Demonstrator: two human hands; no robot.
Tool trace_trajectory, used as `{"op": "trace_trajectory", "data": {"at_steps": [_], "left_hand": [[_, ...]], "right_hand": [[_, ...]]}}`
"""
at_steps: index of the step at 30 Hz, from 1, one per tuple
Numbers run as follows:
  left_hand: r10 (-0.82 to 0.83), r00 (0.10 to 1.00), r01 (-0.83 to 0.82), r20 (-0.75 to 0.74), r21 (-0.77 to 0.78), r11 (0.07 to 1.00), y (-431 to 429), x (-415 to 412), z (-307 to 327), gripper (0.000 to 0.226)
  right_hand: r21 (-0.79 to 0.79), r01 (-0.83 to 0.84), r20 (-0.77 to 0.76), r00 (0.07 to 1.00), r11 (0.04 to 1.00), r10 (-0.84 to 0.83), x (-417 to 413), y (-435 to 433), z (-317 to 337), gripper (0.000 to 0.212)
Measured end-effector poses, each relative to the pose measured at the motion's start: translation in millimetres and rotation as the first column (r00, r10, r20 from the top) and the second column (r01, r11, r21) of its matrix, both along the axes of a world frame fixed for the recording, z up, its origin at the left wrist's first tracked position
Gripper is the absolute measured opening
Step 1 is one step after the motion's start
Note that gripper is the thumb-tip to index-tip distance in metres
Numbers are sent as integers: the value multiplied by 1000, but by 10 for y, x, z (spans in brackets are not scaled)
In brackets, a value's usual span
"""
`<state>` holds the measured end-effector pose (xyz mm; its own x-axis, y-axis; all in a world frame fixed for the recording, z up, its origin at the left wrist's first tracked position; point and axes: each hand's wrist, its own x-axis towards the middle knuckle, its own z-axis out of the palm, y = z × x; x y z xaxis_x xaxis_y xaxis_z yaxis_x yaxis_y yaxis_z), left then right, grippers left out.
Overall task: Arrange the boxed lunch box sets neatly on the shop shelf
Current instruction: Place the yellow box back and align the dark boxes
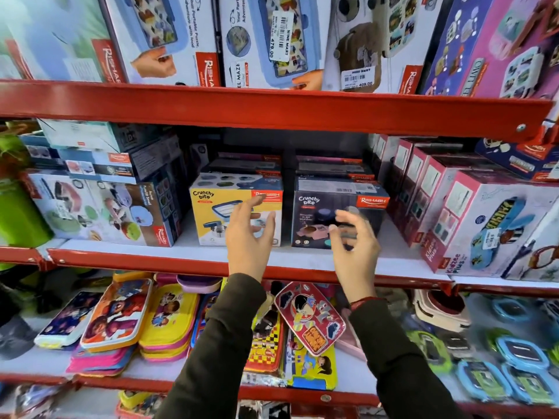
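Two boxed lunch box sets stand side by side at the centre of the middle shelf (193, 252), a red-edged shelf with a white surface. The yellow box (211, 213) is on the left; the dark blue box (320, 207) is on the right, with a narrow gap between them. Both carry "Crunchy bite" lettering on the front face. Further flat boxes are stacked behind each of them.

The left hand (246, 240) is raised in front of the yellow box, fingers spread, grip open and holding nothing. Contact with the box cannot be confirmed. The right hand (355, 246) is raised in front of the dark blue box, fingers loosely curled and blurred, grip open and empty. Both forearms are in dark sleeves.

Left of the pair, a stack of larger boxes (102, 189) rests on the same shelf. Right of the pair, a row of pink boxes (429, 189) stands upright. The upper shelf (272, 107) holds large boxes on edge. The lower shelf holds flat printed lunch boxes (308, 319).
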<state>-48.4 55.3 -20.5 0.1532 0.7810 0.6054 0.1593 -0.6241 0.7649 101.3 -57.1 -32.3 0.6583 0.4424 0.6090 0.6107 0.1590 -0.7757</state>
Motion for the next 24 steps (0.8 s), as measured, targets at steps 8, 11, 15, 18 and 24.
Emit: {"op": "trace_trajectory", "data": {"at_steps": [8,11,15,18,24], "left_hand": [[98,993,-88,70,-139,986,388,-644,-28,77],[52,999,-51,-5,-265,963,651,-879,-92,78],[-163,973,97,-165,-351,931,868,-1038,-144,70],[-251,946,168,-204,-352,921,919,-1109,-192,66],[-318,908,244,-272,-272,931,1085,-1437,-309,109]], "right_hand": [[-237,-302,-280,931,923,232,-619,610,-62,51],[-325,-284,-318,931,902,179,-686,751,-87,59],[-464,-240,-314,945,853,94,-724,921,-80,65],[-485,-214,-292,954,848,73,-773,953,-92,68],[-393,-154,-155,983,907,99,-887,757,-158,85]]}}
